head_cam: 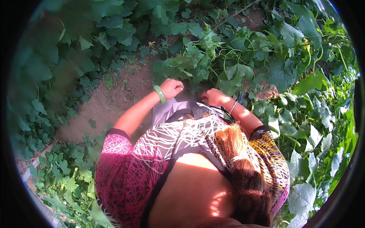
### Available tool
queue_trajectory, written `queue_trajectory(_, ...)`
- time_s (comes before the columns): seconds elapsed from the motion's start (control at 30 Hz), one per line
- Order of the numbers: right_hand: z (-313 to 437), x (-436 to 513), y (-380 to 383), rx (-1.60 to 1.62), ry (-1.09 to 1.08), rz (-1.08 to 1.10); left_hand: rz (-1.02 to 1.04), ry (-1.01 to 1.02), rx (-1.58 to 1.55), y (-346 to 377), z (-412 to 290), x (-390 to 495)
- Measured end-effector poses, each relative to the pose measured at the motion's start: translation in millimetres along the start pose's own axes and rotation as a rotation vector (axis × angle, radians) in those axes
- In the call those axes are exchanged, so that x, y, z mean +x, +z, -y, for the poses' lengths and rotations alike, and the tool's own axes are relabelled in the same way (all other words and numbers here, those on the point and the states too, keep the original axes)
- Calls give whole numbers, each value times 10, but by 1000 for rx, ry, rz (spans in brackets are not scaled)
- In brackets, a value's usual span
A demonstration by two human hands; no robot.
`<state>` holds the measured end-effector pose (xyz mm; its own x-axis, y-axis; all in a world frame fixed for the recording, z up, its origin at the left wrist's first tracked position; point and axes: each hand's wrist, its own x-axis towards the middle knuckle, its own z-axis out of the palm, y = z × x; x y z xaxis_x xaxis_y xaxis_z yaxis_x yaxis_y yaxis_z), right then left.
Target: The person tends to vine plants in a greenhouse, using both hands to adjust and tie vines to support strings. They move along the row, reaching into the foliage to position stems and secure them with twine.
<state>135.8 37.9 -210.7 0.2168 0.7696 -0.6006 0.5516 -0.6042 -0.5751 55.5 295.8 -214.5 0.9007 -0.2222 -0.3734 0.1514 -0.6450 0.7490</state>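
My left hand (171, 88), with a pale green bangle (159, 94) at its wrist, hovers in front of my waist with its fingers curled. Whether it holds anything cannot be made out. Across a gap to the right is my right hand (213, 97), also curled, its fingertips turned down and partly hidden; a thin silver bracelet (233, 107) circles that wrist. Both hands are near a dark strap (196, 110) at the waist of my patterned top. Just beyond them, leafy vines (196, 61) with lobed leaves and thin tendrils hang over the soil.
Bare brown soil (114, 97) runs to the left between dense vine leaves. A thin cord (238, 13) crosses the foliage at the top. Yellow flowers (306, 45) and more vines stand close on the right. A pale strip (35, 162) lies at the lower left.
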Motion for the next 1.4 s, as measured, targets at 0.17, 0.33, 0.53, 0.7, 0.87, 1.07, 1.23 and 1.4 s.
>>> queue_trajectory(0.17,1173,862,-233,213,-288,-503,-90,-172,-95,-614,639,-907)
queue_trajectory(0.33,1001,1606,-479,94,522,-559,-175,-229,-350,-940,946,-1386)
queue_trajectory(0.53,-13,1169,-293,89,782,-700,-138,-330,-293,-1236,1058,-1381)
queue_trajectory(0.7,-106,933,-267,225,1007,-570,-82,-235,-240,-1439,1065,-1087)
queue_trajectory(0.87,29,971,-440,374,1079,-596,-12,-207,-227,-1896,1046,-430)
queue_trajectory(1.07,-171,935,-377,713,1183,-513,186,29,-64,-2389,624,1087)
queue_trajectory(1.23,-367,871,-336,855,1061,-548,450,167,115,-2630,21,2239)
queue_trajectory(1.4,-277,823,-506,1160,1179,-728,449,212,46,-2520,-292,3123)
